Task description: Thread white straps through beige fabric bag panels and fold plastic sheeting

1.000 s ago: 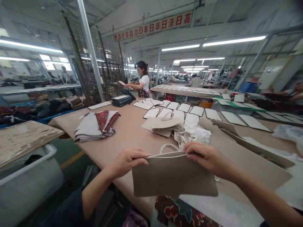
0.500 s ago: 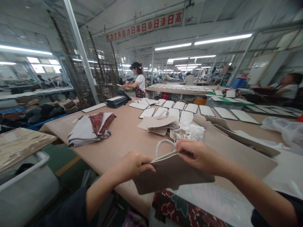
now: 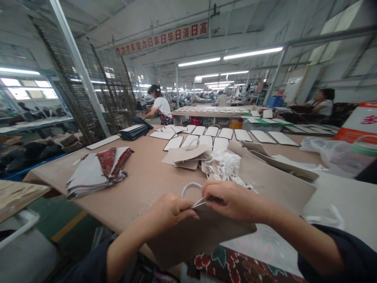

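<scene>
Your hands are closer together along the top edge of the beige panel (image 3: 200,236) than a second ago, and the panel tilts more, its left end dipping; only a short stretch of edge shows between your grips, so I read the work as focused on that spot. Left hand (image 3: 172,210): narrow, thumb and fingers pinching the edge. Right hand (image 3: 232,198): also narrow, fingers curled over the same edge, fingertips partly hidden. Pale lines run between the two; can't tell if they're trim or separate layers. Panel is held up at the near edge of the surface (image 3: 141,184), partly past it. A white loop (image 3: 191,185) stands just behind your hands. Patterned cloth (image 3: 238,263) lies below the panel. White strap pile (image 3: 225,165) sits just beyond your right hand; a grey stack (image 3: 88,175) is by the surface's left edge.
</scene>
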Action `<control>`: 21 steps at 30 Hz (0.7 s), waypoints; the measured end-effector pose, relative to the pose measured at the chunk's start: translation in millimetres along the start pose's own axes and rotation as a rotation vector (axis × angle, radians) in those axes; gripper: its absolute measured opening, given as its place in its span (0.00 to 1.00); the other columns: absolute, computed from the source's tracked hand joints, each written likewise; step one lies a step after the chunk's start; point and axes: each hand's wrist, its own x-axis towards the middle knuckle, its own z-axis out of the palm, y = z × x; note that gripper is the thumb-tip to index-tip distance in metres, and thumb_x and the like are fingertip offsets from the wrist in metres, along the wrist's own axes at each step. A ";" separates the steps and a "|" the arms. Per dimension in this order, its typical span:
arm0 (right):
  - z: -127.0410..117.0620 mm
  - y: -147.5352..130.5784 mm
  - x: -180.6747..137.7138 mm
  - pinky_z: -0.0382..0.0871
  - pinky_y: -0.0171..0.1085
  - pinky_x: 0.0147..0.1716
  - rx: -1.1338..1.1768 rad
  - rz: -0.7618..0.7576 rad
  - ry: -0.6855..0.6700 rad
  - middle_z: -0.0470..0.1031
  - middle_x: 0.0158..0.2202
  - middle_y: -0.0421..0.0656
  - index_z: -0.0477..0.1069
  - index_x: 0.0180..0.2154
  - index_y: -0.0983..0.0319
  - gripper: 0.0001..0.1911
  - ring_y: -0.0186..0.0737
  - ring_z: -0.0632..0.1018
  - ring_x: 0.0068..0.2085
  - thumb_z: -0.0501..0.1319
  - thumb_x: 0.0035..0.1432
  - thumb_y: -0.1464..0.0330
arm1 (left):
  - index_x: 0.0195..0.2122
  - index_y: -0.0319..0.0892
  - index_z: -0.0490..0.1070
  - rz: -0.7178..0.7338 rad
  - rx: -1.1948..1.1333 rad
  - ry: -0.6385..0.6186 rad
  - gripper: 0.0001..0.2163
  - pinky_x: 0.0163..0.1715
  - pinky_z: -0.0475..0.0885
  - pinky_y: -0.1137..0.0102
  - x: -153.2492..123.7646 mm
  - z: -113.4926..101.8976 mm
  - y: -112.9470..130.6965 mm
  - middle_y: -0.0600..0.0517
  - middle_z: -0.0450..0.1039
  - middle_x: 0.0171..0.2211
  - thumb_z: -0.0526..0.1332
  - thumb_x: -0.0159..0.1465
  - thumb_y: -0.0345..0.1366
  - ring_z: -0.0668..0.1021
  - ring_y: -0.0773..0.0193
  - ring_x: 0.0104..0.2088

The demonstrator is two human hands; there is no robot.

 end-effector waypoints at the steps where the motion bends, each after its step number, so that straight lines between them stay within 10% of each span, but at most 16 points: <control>1: -2.2 -0.7 -2.2 0.65 0.36 0.38 0.022 0.008 -0.019 0.70 0.38 0.43 0.67 0.33 0.62 0.08 0.37 0.71 0.38 0.53 0.51 0.76 | 0.28 0.42 0.73 0.003 0.014 -0.002 0.13 0.22 0.55 0.77 -0.6 -0.9 -1.5 0.56 0.69 0.20 0.53 0.62 0.42 0.67 0.71 0.22; 9: -13.6 13.9 -32.0 0.66 0.37 0.45 0.458 0.166 -0.134 0.62 0.52 0.44 0.47 0.58 0.52 0.34 0.37 0.69 0.48 0.55 0.53 0.74 | 0.27 0.41 0.71 0.041 -0.009 -0.056 0.17 0.22 0.54 0.78 -9.6 -14.5 -19.8 0.56 0.66 0.19 0.49 0.64 0.44 0.66 0.72 0.21; 21: 6.3 34.3 -27.3 0.66 0.36 0.39 0.301 0.171 0.293 0.73 0.35 0.43 0.71 0.37 0.60 0.09 0.37 0.73 0.38 0.54 0.57 0.66 | 0.46 0.46 0.69 0.083 -0.195 -0.021 0.12 0.31 0.62 0.78 6.4 -8.7 -0.6 0.54 0.76 0.33 0.53 0.62 0.39 0.75 0.67 0.32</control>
